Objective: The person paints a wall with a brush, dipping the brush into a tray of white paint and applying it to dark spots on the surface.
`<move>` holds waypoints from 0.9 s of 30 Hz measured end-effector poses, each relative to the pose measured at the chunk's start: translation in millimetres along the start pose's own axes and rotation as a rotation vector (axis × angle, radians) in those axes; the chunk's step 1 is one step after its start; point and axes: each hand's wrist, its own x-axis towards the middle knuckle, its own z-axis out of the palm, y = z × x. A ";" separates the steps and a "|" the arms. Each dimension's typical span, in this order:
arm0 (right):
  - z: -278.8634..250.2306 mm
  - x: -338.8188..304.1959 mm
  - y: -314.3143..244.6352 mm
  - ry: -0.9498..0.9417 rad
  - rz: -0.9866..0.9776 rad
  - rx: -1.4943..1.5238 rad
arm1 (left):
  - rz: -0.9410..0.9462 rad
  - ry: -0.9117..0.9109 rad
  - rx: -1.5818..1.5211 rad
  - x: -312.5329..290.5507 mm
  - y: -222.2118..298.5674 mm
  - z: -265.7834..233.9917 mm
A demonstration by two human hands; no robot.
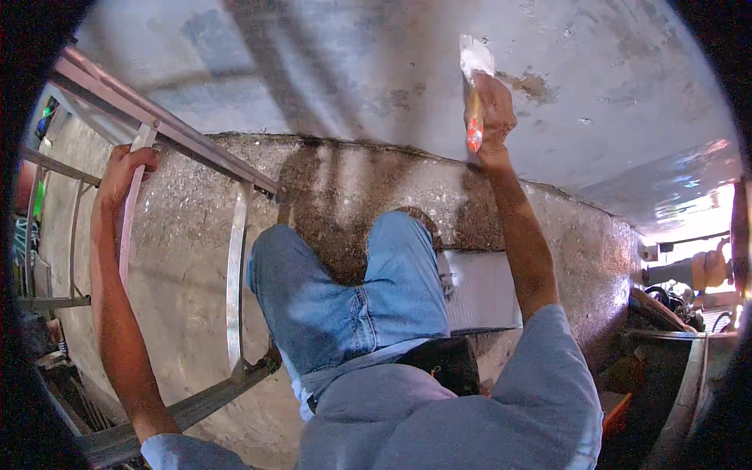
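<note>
My right hand [497, 113] is closed around the handle of a paintbrush [475, 58], its white-coated head against the grey wall [376, 70]. The handle points back toward me and ends in a red and white tip. Over on the left, the fingers of my left hand [125, 171] wrap round a rung [139, 196] of a metal ladder. A darker, damaged patch [531, 86] shows on the wall just right of the brush.
The ladder's upper rail [172, 125] slants toward the wall's foot; its lower rail [196, 407] runs beside my legs. A pale ribbed sheet [484, 290] lies on the rough concrete floor [184, 258]. Various items [677, 305] crowd the right, near a bright opening.
</note>
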 end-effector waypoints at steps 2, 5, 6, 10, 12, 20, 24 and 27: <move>12.6 -19.9 -0.1 -0.105 -0.035 -0.006 | -0.013 0.035 -0.010 0.8 0.8 -1.3; 38.0 -72.4 -18.8 -0.281 0.000 0.112 | 0.024 -0.077 -0.061 9.2 -10.5 -5.1; 51.7 -93.5 -30.7 -0.485 -0.026 0.050 | 0.024 -0.038 -0.060 6.0 -7.3 -2.6; 81.6 -137.0 -51.6 -0.955 -0.015 0.161 | 0.030 -0.119 -0.060 4.8 -1.9 -5.8; 92.4 -137.4 -40.9 -1.044 0.010 0.152 | 0.039 -0.085 -0.056 3.0 3.3 -3.2; 7.3 -14.6 -42.4 -0.095 0.128 0.382 | -0.015 -0.212 -0.025 13.0 -14.8 -14.9; -55.4 -43.9 -31.7 -0.031 0.308 0.287 | -0.034 -0.218 -0.065 6.2 -10.2 -7.4; -92.8 -165.6 6.4 -0.281 0.311 -0.066 | 0.090 -0.156 -0.023 -18.1 14.2 2.2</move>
